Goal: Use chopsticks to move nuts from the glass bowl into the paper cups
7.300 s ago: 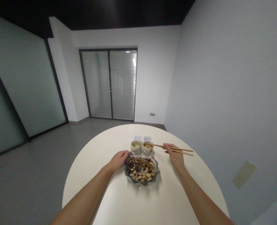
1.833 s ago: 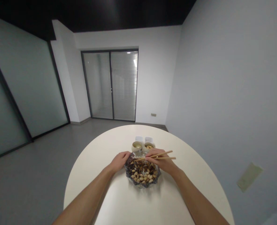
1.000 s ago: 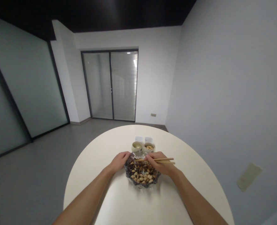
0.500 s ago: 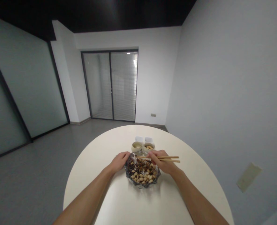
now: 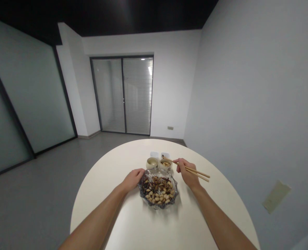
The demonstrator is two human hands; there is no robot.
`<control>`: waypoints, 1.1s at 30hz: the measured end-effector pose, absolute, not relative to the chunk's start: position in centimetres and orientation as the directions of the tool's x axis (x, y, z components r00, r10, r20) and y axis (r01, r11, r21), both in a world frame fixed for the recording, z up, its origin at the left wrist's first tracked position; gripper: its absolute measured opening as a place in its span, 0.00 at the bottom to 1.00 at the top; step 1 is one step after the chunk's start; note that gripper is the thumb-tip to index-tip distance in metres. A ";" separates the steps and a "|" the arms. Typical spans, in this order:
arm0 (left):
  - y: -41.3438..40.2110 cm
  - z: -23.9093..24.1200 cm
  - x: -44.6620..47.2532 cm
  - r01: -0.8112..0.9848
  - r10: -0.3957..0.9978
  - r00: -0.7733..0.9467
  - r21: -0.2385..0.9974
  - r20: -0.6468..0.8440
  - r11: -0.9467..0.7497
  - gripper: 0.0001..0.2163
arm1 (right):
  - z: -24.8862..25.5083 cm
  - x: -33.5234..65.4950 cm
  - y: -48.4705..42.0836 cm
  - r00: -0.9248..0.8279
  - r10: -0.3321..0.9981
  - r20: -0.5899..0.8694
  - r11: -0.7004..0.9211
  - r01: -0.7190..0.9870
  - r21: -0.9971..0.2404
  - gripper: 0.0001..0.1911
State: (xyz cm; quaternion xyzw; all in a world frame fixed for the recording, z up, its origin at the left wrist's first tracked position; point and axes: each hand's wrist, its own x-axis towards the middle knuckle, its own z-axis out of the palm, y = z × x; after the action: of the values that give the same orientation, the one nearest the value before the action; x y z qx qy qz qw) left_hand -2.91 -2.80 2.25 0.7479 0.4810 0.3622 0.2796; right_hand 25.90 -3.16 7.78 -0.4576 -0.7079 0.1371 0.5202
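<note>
My left hand holds the left rim of a scalloped glass bowl; its fingertips are partly hidden at the edge. Pistachios fill the near part of the bowl, and dark seeds and brown elongated nuts lie farther back. My right hand is closed around a pair of wooden chopsticks. Their tips reach over the right white dish, with a small dark piece at the tips; whether it is pinched or lying there I cannot tell.
Behind the bowl stand a beige cup on the left and a patterned cup holding pale nuts on the right. A second white dish sits behind the left cup. All rest on a round cream table, with a wall to its right.
My right hand has moved away and to the right from above the glass bowl, bringing the chopstick tips to the right white dish. A dark piece now shows there. My left hand stays put.
</note>
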 end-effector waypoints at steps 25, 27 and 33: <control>-2.8 2.2 -3.1 0.528 0.927 0.275 0.766 0.254 -0.366 0.24 | 5.6 26.3 -1.0 0.084 0.814 0.574 0.414 0.608 -0.677 0.29; -2.9 2.3 -3.1 0.527 0.929 0.270 0.769 0.253 -0.363 0.24 | 5.6 26.3 -1.1 0.074 0.815 0.574 0.419 0.609 -0.673 0.29; -2.8 2.3 -3.1 0.527 0.927 0.274 0.766 0.256 -0.367 0.24 | 5.4 26.5 -0.9 0.069 0.810 0.583 0.411 0.641 -0.648 0.28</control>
State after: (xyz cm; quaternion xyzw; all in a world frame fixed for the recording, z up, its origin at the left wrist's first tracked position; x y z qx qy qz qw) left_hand -3.12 -2.81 2.29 0.7469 0.4868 0.3547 0.2817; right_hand 26.45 -0.94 5.38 -0.5358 -0.6770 0.0847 0.4974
